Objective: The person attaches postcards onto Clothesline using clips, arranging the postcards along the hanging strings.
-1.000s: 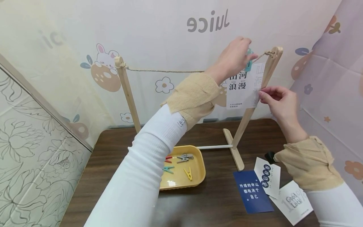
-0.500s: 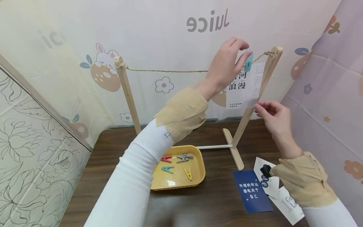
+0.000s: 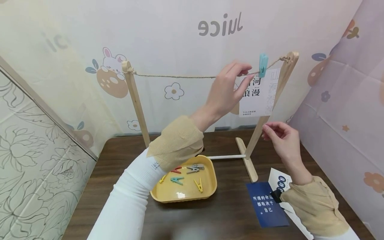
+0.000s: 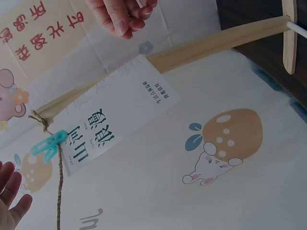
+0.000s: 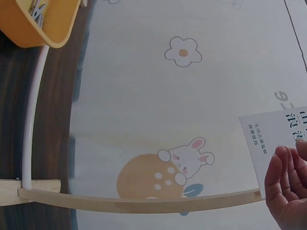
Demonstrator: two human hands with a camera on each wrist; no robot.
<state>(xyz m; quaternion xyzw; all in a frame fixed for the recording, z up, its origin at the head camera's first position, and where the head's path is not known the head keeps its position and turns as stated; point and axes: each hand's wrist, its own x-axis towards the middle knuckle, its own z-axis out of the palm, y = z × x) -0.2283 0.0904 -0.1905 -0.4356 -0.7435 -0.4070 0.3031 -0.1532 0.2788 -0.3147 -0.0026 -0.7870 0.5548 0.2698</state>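
A white card (image 3: 258,96) with dark Chinese characters hangs from the twine (image 3: 180,77) near its right end, clipped by a teal clothespin (image 3: 263,66). My left hand (image 3: 225,87) is just left of the clothespin, its bent fingers overlapping the twine and the card's upper left in the head view. In the left wrist view, the teal clothespin (image 4: 50,144) stands apart from the fingers of that hand (image 4: 10,194). Below the card's lower right corner, my right hand (image 3: 283,141) hangs with loosely curled fingers and nothing between them.
Two wooden posts (image 3: 135,103) hold the twine, joined low down by a white rod (image 3: 226,157). A yellow tray (image 3: 213,180) with several clothespins stands on the dark table (image 3: 228,213). At right lie a blue card (image 3: 267,208) and white cards (image 3: 274,176), partly under the right forearm.
My left hand has let go of the teal clothespin and moved left and down. My right hand has released the card's edge and dropped lower.
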